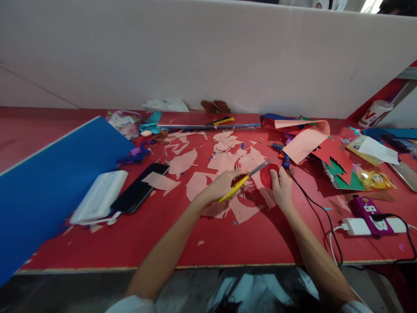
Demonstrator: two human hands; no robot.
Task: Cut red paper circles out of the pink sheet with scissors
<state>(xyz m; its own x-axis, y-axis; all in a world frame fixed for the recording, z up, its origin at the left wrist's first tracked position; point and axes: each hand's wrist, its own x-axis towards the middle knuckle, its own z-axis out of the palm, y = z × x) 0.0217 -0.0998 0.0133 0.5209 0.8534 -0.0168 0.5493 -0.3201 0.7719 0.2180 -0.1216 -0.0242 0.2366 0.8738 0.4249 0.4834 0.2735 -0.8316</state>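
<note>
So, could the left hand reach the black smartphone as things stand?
Probably yes: the left hand holds yellow scissors, but the smartphone lies close by, with only flat pink paper scraps between.

I'm getting an evenly lit view: soft, fairly bright light with no visible source falls across the white partition (208, 56) and the red table (97, 243). A soft shadow lies on the table beside the right hand (282, 189), and a darker one sits under the paper (335, 158) at the right of the frame. A small bright patch glares in the upper right corner. The floor (81, 291) along the bottom edge is dim. Wide-angle distortion bends the partition's top edge toward the corners, and I see no strong blur.
</note>
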